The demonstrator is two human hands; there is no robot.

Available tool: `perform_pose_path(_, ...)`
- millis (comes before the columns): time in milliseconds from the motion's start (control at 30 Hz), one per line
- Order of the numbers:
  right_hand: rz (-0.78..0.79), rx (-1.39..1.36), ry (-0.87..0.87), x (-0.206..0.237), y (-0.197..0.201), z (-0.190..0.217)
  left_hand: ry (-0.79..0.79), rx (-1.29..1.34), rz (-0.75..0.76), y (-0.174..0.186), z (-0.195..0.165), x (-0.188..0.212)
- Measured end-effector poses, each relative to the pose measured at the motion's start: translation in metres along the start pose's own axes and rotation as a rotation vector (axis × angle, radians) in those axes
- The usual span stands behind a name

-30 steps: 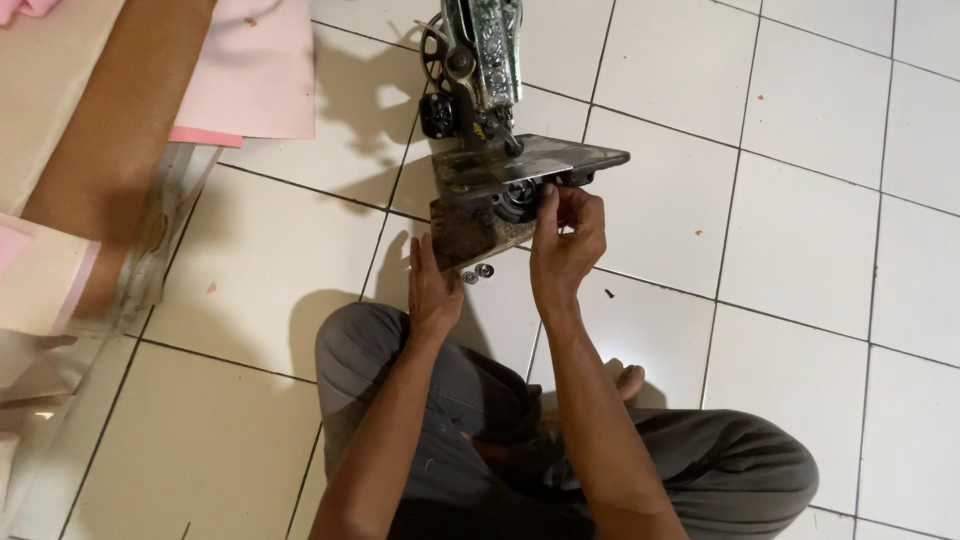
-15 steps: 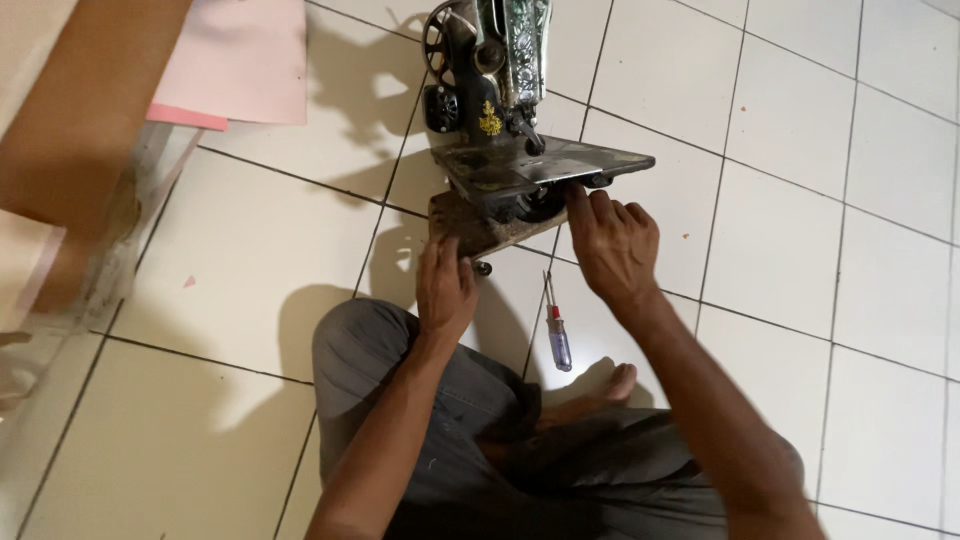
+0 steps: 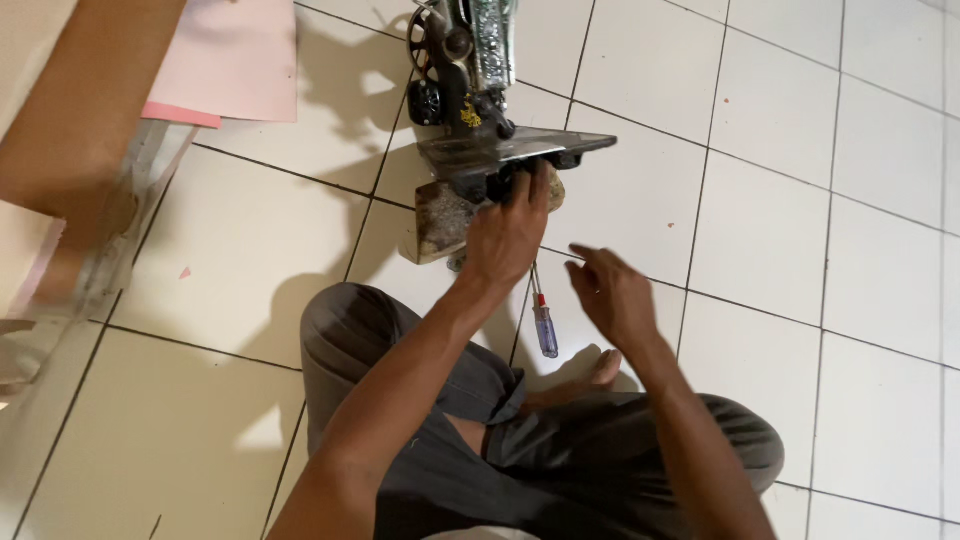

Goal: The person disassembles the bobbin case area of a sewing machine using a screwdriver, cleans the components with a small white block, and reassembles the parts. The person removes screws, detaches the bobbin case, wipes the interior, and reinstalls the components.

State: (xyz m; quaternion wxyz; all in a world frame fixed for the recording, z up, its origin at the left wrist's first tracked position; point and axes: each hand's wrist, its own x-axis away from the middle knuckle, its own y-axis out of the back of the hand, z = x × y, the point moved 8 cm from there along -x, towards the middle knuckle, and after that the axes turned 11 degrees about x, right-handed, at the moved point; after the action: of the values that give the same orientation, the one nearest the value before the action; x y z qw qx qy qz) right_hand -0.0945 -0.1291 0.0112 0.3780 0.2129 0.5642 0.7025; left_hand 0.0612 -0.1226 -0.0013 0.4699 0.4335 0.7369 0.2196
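Black, ornate old sewing machine head (image 3: 468,75) with its flat metal base plate (image 3: 520,150) is lying tipped on the white tiled floor (image 3: 800,200) just ahead of your knees, its underside turned toward you and its near end resting against a rough brownish block (image 3: 440,215). You are sitting cross-legged in grey trousers (image 3: 400,350), and your left hand (image 3: 507,235) is reaching up to the machine, its fingers (image 3: 538,185) pressing against the dark parts under the plate's edge; the hand is touching there rather than wrapped around anything, and you are not clasping any loose object in it. Your right hand (image 3: 612,295) is hovering in the air near the machine, well short of touching it, with the fingers loosely spread and nothing in them; it is slightly blurred. A small screwdriver with a clear blue handle (image 3: 545,325) is lying on the tile between your two hands, just in front of your bare foot (image 3: 605,368). Off to your left, a brown cardboard sheet (image 3: 90,100) and a pale pink sheet (image 3: 235,60) are lying on the floor, well apart from the machine.
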Motion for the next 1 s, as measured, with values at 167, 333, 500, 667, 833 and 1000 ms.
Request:
perform_pose_path(167,-0.013,-0.173,-0.044,0.023,-0.021,-0.017,-0.028,-0.014,-0.077,-0.01,0.004,-0.009)
perform_pose_path(333,0.021,-0.292,-0.139,0.014,-0.013,-0.028,-0.131,-0.165,-0.21,0.001,-0.001,-0.009)
perform_pose_path(500,-0.038,-0.378,-0.059,0.001,-0.001,-0.016,0.164,-0.081,-0.008,-0.007,0.013,-0.019)
perform_pose_path(667,0.016,-0.332,-0.102,0.005,-0.006,-0.023,0.151,0.014,0.0,-0.008,0.01,-0.017)
perform_pose_path(833,-0.043,-0.327,-0.074,0.009,0.002,-0.027,0.181,-0.145,0.021,-0.012,0.016,-0.018)
perform_pose_path(1000,-0.015,-0.306,-0.075,0.01,0.002,-0.029,0.116,0.042,-0.063,-0.005,0.01,-0.014)
